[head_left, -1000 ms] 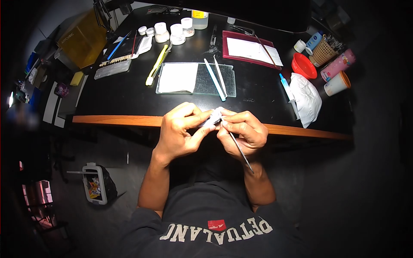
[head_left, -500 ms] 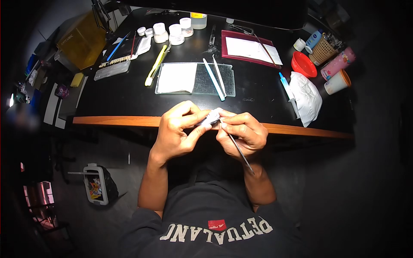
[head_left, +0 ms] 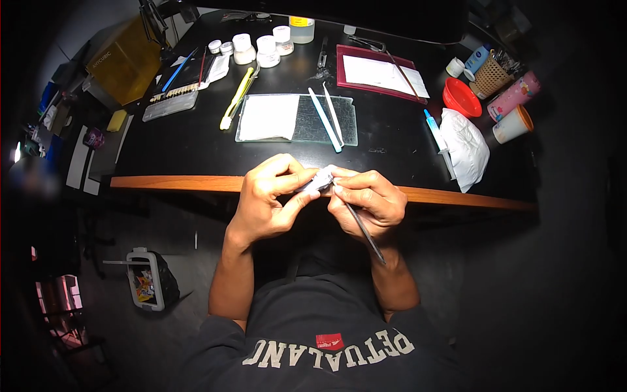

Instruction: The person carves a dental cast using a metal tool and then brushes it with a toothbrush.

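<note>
Between my two hands, just over the desk's front edge, is a small whitish-grey lump (head_left: 321,177) whose kind I cannot make out; it may be a cast piece. My left hand (head_left: 274,195) pinches it from the left with thumb and fingers. My right hand (head_left: 371,201) is closed around a thin dark rod-like tool (head_left: 367,230), its upper end at the lump and its tail slanting down toward my forearm. Fingertips of the right hand also touch the lump. The tool's tip is hidden.
Behind my hands lies a glass slab (head_left: 353,111) bearing folded white paper (head_left: 268,117), a light-blue handled tool (head_left: 324,119) and tweezers (head_left: 333,108). White jars (head_left: 243,49) stand at the back. At right are a syringe (head_left: 439,140), white tissue (head_left: 465,153) and a red bowl (head_left: 462,98).
Almost nothing differs. The lump seems turned very slightly between my fingers, and both hands keep their place.
</note>
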`<state>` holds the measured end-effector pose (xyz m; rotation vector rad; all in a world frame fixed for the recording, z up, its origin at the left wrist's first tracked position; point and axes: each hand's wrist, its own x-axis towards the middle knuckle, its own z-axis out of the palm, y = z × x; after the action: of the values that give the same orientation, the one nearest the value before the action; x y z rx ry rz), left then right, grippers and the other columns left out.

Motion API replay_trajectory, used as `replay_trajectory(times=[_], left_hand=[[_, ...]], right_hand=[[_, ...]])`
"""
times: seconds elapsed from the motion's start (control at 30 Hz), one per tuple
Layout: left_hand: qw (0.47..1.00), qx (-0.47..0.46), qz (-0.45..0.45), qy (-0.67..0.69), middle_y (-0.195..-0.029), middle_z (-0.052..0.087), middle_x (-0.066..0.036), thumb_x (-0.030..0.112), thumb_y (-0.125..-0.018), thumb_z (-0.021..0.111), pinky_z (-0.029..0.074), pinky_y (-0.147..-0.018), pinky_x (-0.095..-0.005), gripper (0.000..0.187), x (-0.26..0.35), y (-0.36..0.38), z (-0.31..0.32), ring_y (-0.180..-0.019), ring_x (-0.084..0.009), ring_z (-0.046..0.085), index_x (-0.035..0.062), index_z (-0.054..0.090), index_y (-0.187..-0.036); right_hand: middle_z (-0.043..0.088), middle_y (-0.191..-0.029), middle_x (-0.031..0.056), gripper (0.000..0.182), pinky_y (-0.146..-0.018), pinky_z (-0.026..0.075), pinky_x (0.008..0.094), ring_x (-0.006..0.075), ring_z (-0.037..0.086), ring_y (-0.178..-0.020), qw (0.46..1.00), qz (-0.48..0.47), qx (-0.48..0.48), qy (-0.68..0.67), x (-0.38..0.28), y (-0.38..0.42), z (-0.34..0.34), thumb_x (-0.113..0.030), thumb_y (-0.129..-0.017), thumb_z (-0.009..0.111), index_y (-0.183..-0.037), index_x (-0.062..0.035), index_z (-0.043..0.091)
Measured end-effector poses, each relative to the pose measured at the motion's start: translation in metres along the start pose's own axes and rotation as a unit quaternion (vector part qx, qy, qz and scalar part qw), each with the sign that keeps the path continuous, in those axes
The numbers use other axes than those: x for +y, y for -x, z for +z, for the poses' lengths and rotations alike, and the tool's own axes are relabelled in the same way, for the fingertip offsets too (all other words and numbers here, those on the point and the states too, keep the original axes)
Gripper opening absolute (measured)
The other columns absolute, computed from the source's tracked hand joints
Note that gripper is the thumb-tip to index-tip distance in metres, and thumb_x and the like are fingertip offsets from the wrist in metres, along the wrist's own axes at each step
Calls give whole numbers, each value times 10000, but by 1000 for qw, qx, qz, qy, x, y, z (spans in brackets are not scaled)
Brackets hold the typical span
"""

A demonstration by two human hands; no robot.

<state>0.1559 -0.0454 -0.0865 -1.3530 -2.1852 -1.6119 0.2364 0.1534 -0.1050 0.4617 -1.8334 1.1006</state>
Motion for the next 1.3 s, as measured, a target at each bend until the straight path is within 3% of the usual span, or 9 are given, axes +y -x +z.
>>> replay_trajectory(times=[0.23, 0.33, 0.43, 0.53, 1.3], left_hand=[[998, -11, -36, 43, -924, 666, -88, -65, -843, 859, 558, -673, -237, 358, 4, -1, -3, -800, -116, 672, -52, 803, -1197], [998, 19, -35, 42, -849, 684, -70, 5, -816, 898, 552, -661, -310, 343, 4, -1, 2, -738, -169, 666, 1, 831, -1153], [998, 39, -31, 31, -814, 677, -63, 22, -782, 927, 540, -636, -310, 348, 5, 0, 6, -698, -162, 650, 11, 844, -1120], [999, 42, 14, -25, -810, 681, -58, -22, -732, 939, 537, -626, -251, 375, -1, 2, 7, -681, -116, 666, -9, 847, -1095], [993, 75, 50, -70, -736, 662, -44, 35, -686, 964, 487, -588, -290, 365, 0, 0, 12, -664, -153, 626, 32, 867, -1037]], right_hand=[[758, -876, 117, 180, -729, 697, 343, 319, 840, -915, 1000, 4, 10, -6, -2, 0, 2, 97, -741, 858, -844, -5, 751], [753, -865, 116, 176, -718, 698, 337, 321, 841, -910, 1000, 9, 21, -18, 0, 0, 3, 102, -745, 841, -832, -11, 738], [748, -859, 113, 178, -718, 701, 332, 321, 841, -914, 999, 12, 24, -26, 0, 2, 3, 107, -747, 829, -835, -17, 735], [745, -858, 111, 183, -722, 703, 330, 322, 841, -922, 999, 8, 22, -24, 0, 1, 3, 107, -748, 824, -848, -20, 738], [737, -846, 113, 169, -731, 704, 333, 321, 843, -909, 999, 13, 16, -31, 1, 1, 0, 107, -723, 816, -825, -5, 742]])
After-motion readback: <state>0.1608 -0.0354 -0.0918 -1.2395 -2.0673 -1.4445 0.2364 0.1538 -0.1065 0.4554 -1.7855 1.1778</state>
